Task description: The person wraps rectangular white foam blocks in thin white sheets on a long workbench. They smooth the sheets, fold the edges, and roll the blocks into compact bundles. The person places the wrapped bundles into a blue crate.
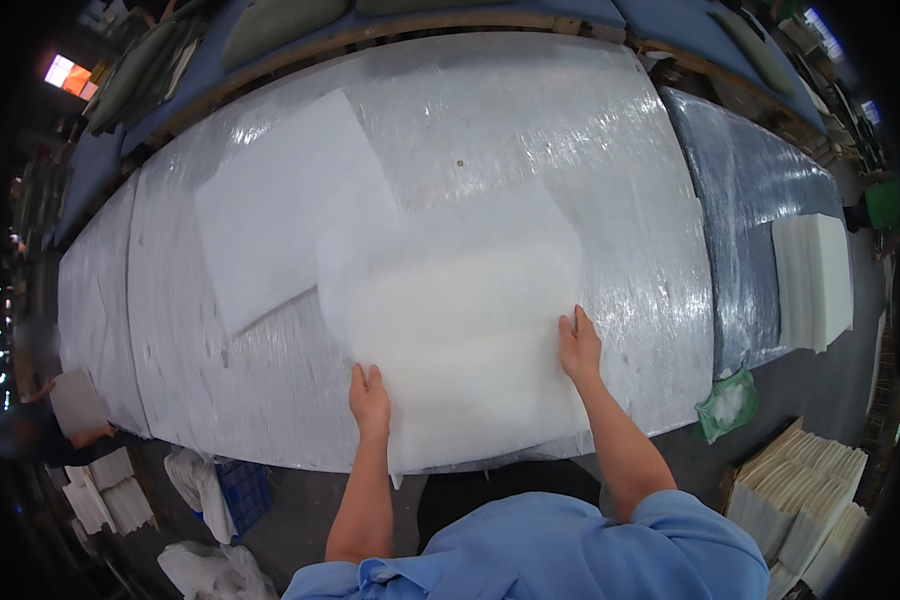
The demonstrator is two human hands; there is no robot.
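Hands, left [370, 402] and right [579, 348], grasp a soft-looking white sheet [460, 330] by opposite sides, the left near the body, the right a little farther out. Thumbs and fingers meet at the edges; how far the fingertips reach underneath is hidden. Such a wide, limp piece would probably sag if taken from one side only, which may explain the paired grip. The sheet lies in front of the person's blue shirt [530, 550], over the middle of the near side of the worktop [650, 330], its near edge about at the worktop's rim. That surface is covered in shiny clear film, perhaps to let the pieces slide and stay clean.

Beyond the left hand, a second white sheet [290, 210] lies flat and askew, partly overlapped by the first. To the right, a stack of white pieces [815, 285] sits on a dark blue film-wrapped surface [735, 200], likely gathered there to leave room in the middle. Below it are a green bag [727, 405] and pale stacked sheets [800, 490]. At lower left stands a blue crate [242, 497]; farther left, a co-worker's hands hold a pale panel [78, 403]. Grey-green cushions [280, 28] rest along the far side.
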